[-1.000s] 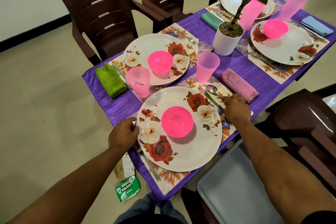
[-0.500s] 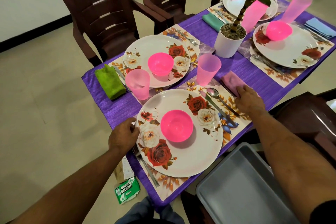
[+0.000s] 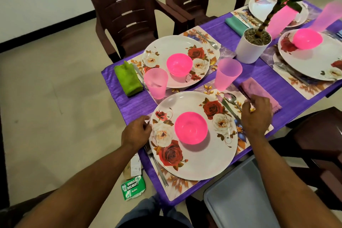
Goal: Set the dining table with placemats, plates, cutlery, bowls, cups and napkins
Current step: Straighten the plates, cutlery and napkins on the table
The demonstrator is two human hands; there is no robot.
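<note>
The soft pink napkin, a folded fuzzy cloth, lies on the purple ribbed tabletop just beside the flowered placemat; the right hand pinches its near edge. The left hand, fingers curled, touches the rim of the round glossy rose-printed plate. A smooth pink plastic bowl sits at the plate's centre.

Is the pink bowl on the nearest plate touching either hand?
Apart. The head view shows bare plate between the pink bowl and the left hand, and the right hand.
</note>
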